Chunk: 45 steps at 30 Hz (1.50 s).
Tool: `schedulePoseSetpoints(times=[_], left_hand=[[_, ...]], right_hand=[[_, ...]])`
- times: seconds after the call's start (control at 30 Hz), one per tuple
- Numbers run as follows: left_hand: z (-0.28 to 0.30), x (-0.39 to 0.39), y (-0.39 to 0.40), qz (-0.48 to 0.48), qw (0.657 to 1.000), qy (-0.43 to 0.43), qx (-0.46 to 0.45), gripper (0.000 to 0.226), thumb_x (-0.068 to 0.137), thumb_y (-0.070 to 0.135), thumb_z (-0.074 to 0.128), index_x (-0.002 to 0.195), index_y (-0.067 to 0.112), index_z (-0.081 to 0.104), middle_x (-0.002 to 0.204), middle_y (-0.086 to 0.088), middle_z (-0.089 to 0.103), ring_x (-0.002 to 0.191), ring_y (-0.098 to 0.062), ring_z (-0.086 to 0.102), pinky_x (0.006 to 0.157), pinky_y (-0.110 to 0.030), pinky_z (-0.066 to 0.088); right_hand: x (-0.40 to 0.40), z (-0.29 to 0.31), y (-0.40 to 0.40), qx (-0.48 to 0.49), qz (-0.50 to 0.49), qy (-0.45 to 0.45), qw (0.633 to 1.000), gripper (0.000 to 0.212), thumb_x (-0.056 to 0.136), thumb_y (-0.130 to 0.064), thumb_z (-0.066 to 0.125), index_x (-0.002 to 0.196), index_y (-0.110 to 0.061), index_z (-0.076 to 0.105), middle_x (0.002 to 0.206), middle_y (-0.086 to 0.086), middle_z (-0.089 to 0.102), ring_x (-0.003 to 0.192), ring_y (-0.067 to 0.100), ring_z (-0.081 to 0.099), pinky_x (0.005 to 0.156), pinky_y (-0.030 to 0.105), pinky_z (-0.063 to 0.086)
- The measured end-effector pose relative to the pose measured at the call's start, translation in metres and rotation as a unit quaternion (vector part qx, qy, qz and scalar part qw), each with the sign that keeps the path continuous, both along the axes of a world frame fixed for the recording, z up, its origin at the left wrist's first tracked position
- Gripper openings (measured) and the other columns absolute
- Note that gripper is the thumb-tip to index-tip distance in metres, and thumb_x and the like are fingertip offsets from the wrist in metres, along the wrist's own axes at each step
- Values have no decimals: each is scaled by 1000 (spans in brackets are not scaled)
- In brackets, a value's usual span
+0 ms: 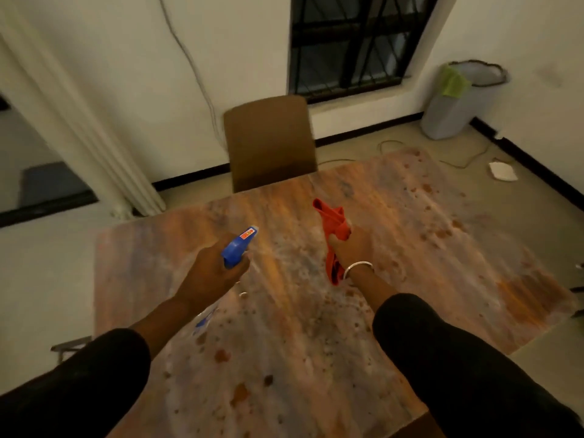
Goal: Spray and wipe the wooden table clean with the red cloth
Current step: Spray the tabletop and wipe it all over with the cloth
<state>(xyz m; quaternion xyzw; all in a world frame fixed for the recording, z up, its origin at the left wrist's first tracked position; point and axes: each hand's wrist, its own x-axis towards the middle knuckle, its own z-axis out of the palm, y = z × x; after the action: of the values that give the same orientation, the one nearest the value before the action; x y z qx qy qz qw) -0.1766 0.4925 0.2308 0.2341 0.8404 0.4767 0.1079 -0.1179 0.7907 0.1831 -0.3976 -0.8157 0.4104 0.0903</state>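
Note:
The wooden table [442, 248] fills the lower middle of the head view, its top spotted and smeared with pale film. My left hand [211, 273] is held over the table's left half and grips a spray bottle [238, 246] with a blue trigger head; the clear body shows below my wrist. My right hand [350, 248], with a silver bangle on the wrist, is closed around the bunched red cloth [333, 222], which sticks up above the fist and hangs down beneath it, above the table's middle.
A brown chair [270, 140] stands at the table's far edge. A grey bin [455, 105] with a green rag stands in the back right corner. A cable and a white object [502, 171] lie on the floor. A white curtain [79, 131] hangs at left.

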Motion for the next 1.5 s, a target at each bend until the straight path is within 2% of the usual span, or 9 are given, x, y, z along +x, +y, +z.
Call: schedulePoseSetpoints(times=[0.13,0.33,0.53,0.63,0.77,0.97,1.13,1.33,1.5], left_hand=[[-8,-19,-88,61,998,-9,-15,21,91,20,69,97,37,59,67,4,64,56,-14,59,57,-19,47],[-39,-34,-203,153,987,-25,-38,27,86,12,70,104,32,64,64,6,60,47,-4,48,52,-12,39],[-79,-35,-277,151,985,-36,-74,29,86,16,73,87,41,57,68,10,62,60,-1,59,60,-5,44],[-100,-38,-295,152,982,-40,-104,27,84,17,76,87,33,55,73,11,59,64,-3,59,64,-9,43],[-121,-43,-308,169,979,-54,-103,21,84,21,78,87,16,58,74,1,59,66,-16,59,68,-30,51],[-138,-56,-309,170,981,-45,-81,23,86,19,76,99,6,62,83,-2,61,72,-16,60,77,-34,53],[-150,-67,-308,178,983,-16,-36,20,86,13,76,96,11,59,77,5,57,67,-8,56,71,-24,47],[-164,-69,-314,174,985,7,-15,24,84,11,77,94,19,57,76,12,57,65,-9,58,68,-15,47],[-169,-66,-328,177,984,13,-10,20,87,16,74,93,23,56,75,13,57,73,1,60,68,-4,46]], right_hand=[[-41,-12,-74,52,62,35,996,21,81,-21,84,89,-11,67,79,0,59,66,15,54,54,13,36],[-88,-50,-191,46,159,9,986,23,82,-24,77,75,-17,57,94,8,63,80,27,62,67,37,54],[-114,-86,-272,56,213,-23,975,33,77,-13,74,68,-22,44,97,1,50,84,24,56,69,35,51],[-119,-102,-287,61,202,-26,977,25,75,-6,72,91,-12,54,108,7,51,98,34,57,85,55,53],[-130,-116,-292,91,267,-55,958,55,94,-25,69,145,-16,50,142,13,48,127,37,52,106,56,48],[-133,-124,-295,114,334,-61,934,48,107,-36,50,155,-26,51,151,5,43,138,32,44,118,54,39],[-114,-121,-326,162,453,-33,876,54,111,-37,32,161,-17,43,167,7,37,152,33,34,124,43,22],[-118,-141,-333,289,631,-40,719,69,99,-46,35,166,-36,27,177,-3,14,138,34,42,111,47,36],[-197,-142,-330,332,548,-100,761,70,105,-52,25,168,-38,0,178,-3,-5,163,34,-4,127,62,14]])
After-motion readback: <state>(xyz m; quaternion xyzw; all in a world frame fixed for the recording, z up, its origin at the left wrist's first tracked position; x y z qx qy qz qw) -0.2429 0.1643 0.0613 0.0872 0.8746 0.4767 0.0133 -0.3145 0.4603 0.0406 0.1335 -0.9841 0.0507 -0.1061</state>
